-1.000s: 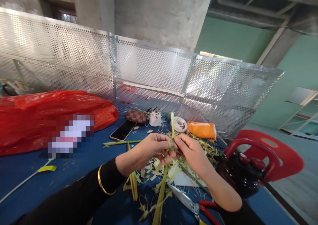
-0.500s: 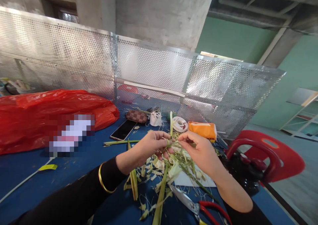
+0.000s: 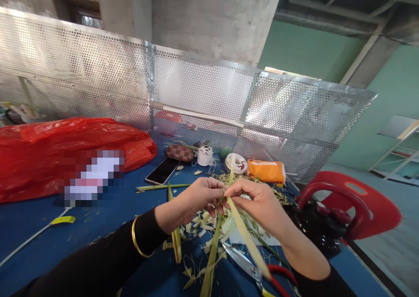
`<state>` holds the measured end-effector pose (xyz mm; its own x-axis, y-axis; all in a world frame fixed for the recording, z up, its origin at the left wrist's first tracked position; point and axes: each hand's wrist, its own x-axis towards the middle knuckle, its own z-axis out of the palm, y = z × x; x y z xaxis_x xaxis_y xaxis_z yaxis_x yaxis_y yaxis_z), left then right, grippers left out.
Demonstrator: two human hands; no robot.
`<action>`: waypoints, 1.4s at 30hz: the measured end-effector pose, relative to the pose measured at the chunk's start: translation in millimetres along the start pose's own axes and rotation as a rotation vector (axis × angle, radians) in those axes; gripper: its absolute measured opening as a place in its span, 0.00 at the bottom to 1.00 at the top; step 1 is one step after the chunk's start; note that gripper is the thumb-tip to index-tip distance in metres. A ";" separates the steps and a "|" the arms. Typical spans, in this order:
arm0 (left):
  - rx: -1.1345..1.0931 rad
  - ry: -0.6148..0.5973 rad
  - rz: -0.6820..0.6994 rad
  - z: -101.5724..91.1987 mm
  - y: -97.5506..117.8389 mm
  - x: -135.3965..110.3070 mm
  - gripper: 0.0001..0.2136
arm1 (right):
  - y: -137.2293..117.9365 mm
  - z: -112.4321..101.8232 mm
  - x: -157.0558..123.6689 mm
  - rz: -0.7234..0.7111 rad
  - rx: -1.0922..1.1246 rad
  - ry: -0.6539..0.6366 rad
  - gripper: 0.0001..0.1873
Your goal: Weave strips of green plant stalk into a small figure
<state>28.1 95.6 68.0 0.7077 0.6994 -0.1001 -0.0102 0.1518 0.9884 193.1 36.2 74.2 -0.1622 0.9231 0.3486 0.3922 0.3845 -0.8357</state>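
My left hand (image 3: pixel 207 195) and my right hand (image 3: pixel 255 198) meet over the middle of the blue table, fingertips nearly touching. Both are closed in a pinch on green plant leaf strips. One pale leaf strip (image 3: pixel 245 231) hangs from the right fingertips toward me, across the scissors. Its other end, or another strip, sticks up beyond the fingers. The exact grip point is hidden by the fingers. Beneath lie the red-handled scissors (image 3: pixel 240 260), partly open, and a long green leaf (image 3: pixel 212 257). Cut leaf scraps (image 3: pixel 198 227) are scattered around.
A black kettle (image 3: pixel 324 231) with a red handle stands at right, by a red chair (image 3: pixel 382 205). Behind the hands lie a phone (image 3: pixel 163 171), a checkered case (image 3: pixel 180 153), a tape roll (image 3: pixel 236 163) and an orange packet (image 3: pixel 266 171). A red plastic bag (image 3: pixel 75 135) covers the left.
My right hand has moved left, closer to the left hand. A pale leaf strip now hangs down toward me over the scissors; it was not visible there before.
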 end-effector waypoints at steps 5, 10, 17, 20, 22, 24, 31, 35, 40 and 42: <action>-0.038 -0.044 -0.037 -0.8 -1.8 -1.5 0.07 | 7.9 8.4 1.2 -0.388 -0.385 0.210 0.07; -0.045 -0.067 -0.044 -0.4 -3.8 -2.5 0.08 | 19.0 14.8 -0.4 -0.508 -0.843 0.325 0.06; -0.203 -0.181 -0.038 -5.1 -4.4 1.0 0.08 | 22.7 16.6 -0.6 -0.496 -0.950 0.400 0.08; -0.269 -0.208 -0.060 -7.7 -3.6 2.2 0.10 | 24.1 15.3 -0.3 -0.418 -0.918 0.444 0.07; -0.242 -0.129 -0.035 -6.9 -4.5 1.9 0.11 | 24.6 15.3 -0.1 -0.381 -0.892 0.459 0.07; -0.184 -0.045 0.012 -4.3 -6.8 1.5 0.10 | 24.8 16.3 0.0 -0.358 -0.880 0.466 0.07; -0.172 0.087 0.027 5.6 -9.4 1.0 0.12 | 27.2 16.6 1.2 -0.315 -0.864 0.503 0.07; -0.190 0.041 -0.028 8.3 -3.2 -3.2 0.14 | 28.4 16.2 2.3 -0.288 -0.825 0.530 0.08; -0.098 0.096 0.014 13.8 -7.3 -4.6 0.09 | 28.9 21.5 0.8 -0.290 -0.759 0.560 0.07; -0.097 0.147 0.061 15.3 -11.5 -2.6 0.06 | 27.7 23.1 0.9 -0.269 -0.720 0.559 0.07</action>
<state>37.3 81.4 58.6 0.5925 0.8030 -0.0635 -0.1230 0.1680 0.9781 182.9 47.7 41.5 0.0559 0.5977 0.7998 0.8988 0.3186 -0.3009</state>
